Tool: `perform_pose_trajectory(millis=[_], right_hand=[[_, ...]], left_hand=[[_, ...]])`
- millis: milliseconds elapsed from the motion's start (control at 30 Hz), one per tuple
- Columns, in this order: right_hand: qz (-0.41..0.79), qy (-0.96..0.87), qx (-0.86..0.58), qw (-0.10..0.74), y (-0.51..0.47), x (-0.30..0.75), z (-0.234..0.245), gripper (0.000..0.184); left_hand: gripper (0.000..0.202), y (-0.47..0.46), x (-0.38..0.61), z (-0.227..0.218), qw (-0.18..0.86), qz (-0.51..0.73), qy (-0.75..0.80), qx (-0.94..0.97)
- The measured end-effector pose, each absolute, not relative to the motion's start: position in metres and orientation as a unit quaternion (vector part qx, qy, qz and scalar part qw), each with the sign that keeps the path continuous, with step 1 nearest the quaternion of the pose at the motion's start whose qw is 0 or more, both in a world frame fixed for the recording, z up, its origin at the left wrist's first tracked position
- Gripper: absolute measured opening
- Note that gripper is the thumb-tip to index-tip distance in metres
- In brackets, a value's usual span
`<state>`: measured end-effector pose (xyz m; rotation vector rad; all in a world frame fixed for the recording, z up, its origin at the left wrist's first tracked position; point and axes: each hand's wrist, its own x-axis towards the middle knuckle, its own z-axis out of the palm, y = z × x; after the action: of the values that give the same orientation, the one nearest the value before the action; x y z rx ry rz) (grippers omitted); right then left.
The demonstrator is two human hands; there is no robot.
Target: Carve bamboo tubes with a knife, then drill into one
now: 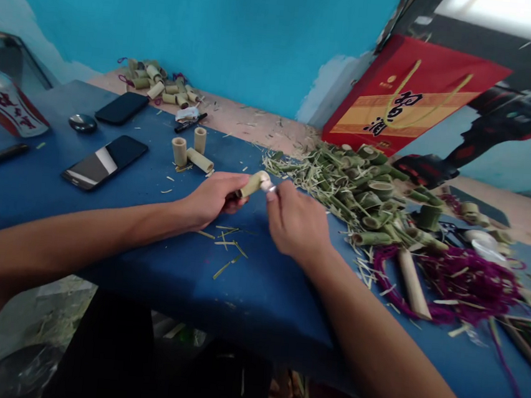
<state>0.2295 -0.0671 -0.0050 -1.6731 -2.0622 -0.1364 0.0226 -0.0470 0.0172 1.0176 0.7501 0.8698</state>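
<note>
My left hand [213,198] is closed around a short pale bamboo tube [254,184], holding it over the blue table [246,297]. My right hand [295,222] is closed in a pinch on a small shiny tool tip [271,188] pressed against the tube's end; I cannot make out what the tool is. Thin bamboo shavings [228,245] lie on the table just below both hands. Three peeled bamboo tubes [190,149] rest a little beyond my left hand.
A heap of green bamboo pieces [369,193] lies right of my hands, with purple cord [464,284] and a pale stick [412,282] nearer. Two phones [104,161] [122,107], a can [7,102], a marker [190,123], more tubes [161,86] and a red bag [407,97] stand behind.
</note>
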Motion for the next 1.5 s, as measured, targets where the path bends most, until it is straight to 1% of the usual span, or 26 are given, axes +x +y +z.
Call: perform_pose_trajectory(millis=[100, 167, 200, 300, 433, 533, 600, 667, 733, 833, 900, 967, 1067, 1200, 1267, 1333, 1433, 1500], right_hand=[[-0.102, -0.662, -0.683, 0.291, -0.052, 0.259, 0.000, 0.038], [-0.116, -0.656, -0.665, 0.336, -0.051, 0.261, 0.006, 0.037], [-0.105, -0.674, -0.645, 0.345, -0.054, 0.255, 0.009, 0.037], [-0.066, -0.742, -0.595, 0.301, -0.071, 0.219, 0.017, 0.035], [-0.031, -0.771, -0.587, 0.245, -0.087, 0.181, 0.017, 0.035], [-0.024, -0.771, -0.593, 0.231, -0.083, 0.185, 0.014, 0.037], [-0.032, -0.751, -0.619, 0.228, -0.074, 0.201, 0.013, 0.037], [-0.051, -0.707, -0.666, 0.233, -0.066, 0.222, 0.014, 0.038], [-0.077, -0.658, -0.701, 0.265, -0.061, 0.239, 0.016, 0.037], [-0.078, -0.696, -0.643, 0.310, -0.066, 0.241, 0.022, 0.037], [-0.047, -0.748, -0.589, 0.304, -0.073, 0.227, 0.022, 0.036], [-0.015, -0.775, -0.566, 0.280, -0.080, 0.209, 0.020, 0.036], [0.004, -0.783, -0.568, 0.253, -0.085, 0.191, 0.014, 0.036], [-0.012, -0.765, -0.602, 0.227, -0.078, 0.202, 0.014, 0.036], [-0.035, -0.721, -0.651, 0.236, -0.071, 0.219, 0.018, 0.037], [-0.059, -0.668, -0.690, 0.272, -0.067, 0.235, 0.023, 0.038], [-0.066, -0.685, -0.651, 0.320, -0.070, 0.240, 0.030, 0.035], [-0.045, -0.732, -0.603, 0.313, -0.076, 0.229, 0.032, 0.033]], left_hand=[[0.018, -0.050, 0.023, 0.024, 0.709, 0.410, 0.339, 0.462], [0.017, -0.049, 0.024, 0.026, 0.705, 0.430, 0.336, 0.453], [0.018, -0.048, 0.024, 0.027, 0.704, 0.438, 0.335, 0.447], [0.028, -0.044, 0.025, 0.025, 0.712, 0.446, 0.323, 0.436], [0.039, -0.041, 0.027, 0.020, 0.739, 0.442, 0.295, 0.414], [0.042, -0.044, 0.028, 0.021, 0.751, 0.432, 0.303, 0.398], [0.039, -0.047, 0.028, 0.023, 0.753, 0.418, 0.313, 0.400], [0.032, -0.051, 0.028, 0.026, 0.749, 0.410, 0.318, 0.411], [0.026, -0.053, 0.029, 0.029, 0.738, 0.416, 0.319, 0.425], [0.027, -0.052, 0.031, 0.028, 0.715, 0.439, 0.332, 0.431], [0.031, -0.049, 0.032, 0.026, 0.712, 0.448, 0.334, 0.425], [0.034, -0.047, 0.032, 0.023, 0.725, 0.447, 0.318, 0.416], [0.035, -0.046, 0.031, 0.021, 0.751, 0.434, 0.295, 0.401], [0.033, -0.048, 0.029, 0.022, 0.763, 0.413, 0.295, 0.401], [0.027, -0.050, 0.029, 0.023, 0.760, 0.409, 0.297, 0.408], [0.020, -0.051, 0.029, 0.026, 0.752, 0.414, 0.296, 0.418], [0.018, -0.051, 0.031, 0.026, 0.730, 0.437, 0.303, 0.430], [0.021, -0.050, 0.032, 0.023, 0.712, 0.451, 0.313, 0.437]])
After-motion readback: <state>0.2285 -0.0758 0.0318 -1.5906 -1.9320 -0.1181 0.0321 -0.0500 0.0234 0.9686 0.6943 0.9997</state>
